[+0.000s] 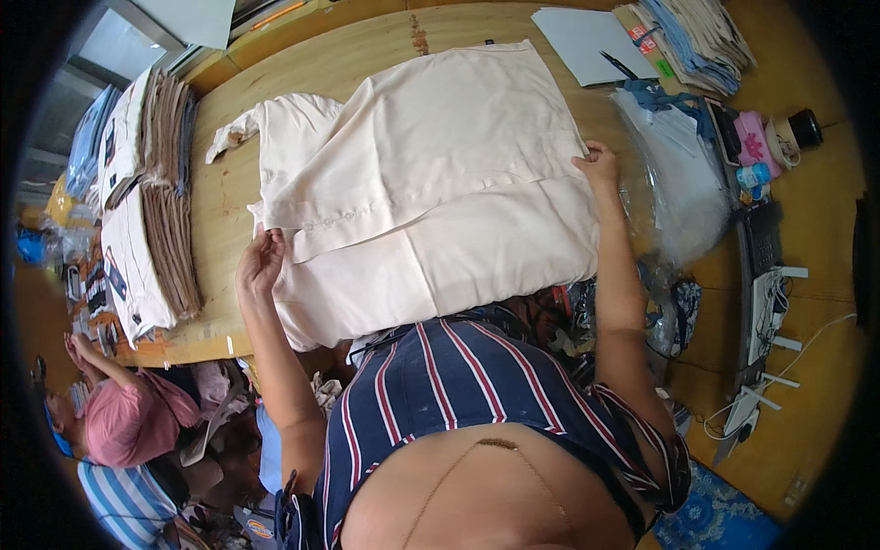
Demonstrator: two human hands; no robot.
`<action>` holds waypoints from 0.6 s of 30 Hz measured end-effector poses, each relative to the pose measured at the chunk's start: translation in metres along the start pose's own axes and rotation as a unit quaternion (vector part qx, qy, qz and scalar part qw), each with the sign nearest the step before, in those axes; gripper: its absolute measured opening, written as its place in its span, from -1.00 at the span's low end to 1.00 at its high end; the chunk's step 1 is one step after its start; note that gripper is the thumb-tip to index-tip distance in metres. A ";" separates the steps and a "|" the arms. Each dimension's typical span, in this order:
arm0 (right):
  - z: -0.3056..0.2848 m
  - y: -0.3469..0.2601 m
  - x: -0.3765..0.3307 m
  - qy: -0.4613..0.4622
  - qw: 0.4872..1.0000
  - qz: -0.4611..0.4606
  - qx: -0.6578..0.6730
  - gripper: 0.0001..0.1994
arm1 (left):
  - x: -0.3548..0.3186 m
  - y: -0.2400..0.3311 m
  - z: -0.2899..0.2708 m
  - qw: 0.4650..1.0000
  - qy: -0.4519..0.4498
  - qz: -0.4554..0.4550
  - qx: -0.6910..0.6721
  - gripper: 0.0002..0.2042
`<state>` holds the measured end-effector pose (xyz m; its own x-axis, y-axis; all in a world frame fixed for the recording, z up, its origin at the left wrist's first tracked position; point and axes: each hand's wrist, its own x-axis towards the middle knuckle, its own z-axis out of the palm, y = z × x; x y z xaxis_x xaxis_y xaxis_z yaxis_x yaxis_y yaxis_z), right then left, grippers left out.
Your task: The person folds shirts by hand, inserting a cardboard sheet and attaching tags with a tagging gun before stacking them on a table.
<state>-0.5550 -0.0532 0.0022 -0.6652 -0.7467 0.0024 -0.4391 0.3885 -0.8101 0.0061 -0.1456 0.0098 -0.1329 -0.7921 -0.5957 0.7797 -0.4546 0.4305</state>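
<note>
A cream garment (458,128), by its buttoned band a shirt, lies spread over the wooden table in front of me. Its upper layer is folded across, and the lower part hangs toward my body over the near edge. A sleeve-like end sticks out at the far left. My left hand (260,263) pinches the cloth at the left end of the buttoned band. At the right side, my right hand (598,168) has its thumb and fingers closed on the cloth's edge. Both forearms reach in from below.
Tall stacks of folded shirts (151,247) stand on the table's left. White paper (591,41), a black pen (619,64) and more folded clothes (706,46) lie far right. Clear plastic bags (674,174) sit at the right. A person in pink (137,417) works at the lower left.
</note>
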 end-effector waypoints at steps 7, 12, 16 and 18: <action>-0.024 -0.016 -0.006 -0.267 0.911 0.171 0.263 -0.55 | 0.033 0.024 0.034 0.976 0.089 -0.046 0.191 -0.67; -0.017 -0.060 -0.078 -0.292 0.911 0.224 0.185 -0.55 | 0.091 0.063 -0.005 0.819 0.237 0.233 0.467 -0.60; -0.038 -0.100 -0.127 -0.443 0.852 0.244 0.138 -0.51 | 0.063 0.055 0.051 0.427 0.469 0.389 0.668 -0.52; -0.051 -0.114 -0.140 -0.488 0.831 0.229 0.138 -0.49 | 0.050 0.074 0.047 0.390 0.524 0.412 0.636 -0.50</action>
<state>-0.4421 0.0343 0.1241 0.1412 -0.6895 -0.7104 -0.0312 0.7141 -0.6993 0.0284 -0.2386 0.0440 0.6836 -0.5847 0.4367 -0.7285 -0.5832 0.3594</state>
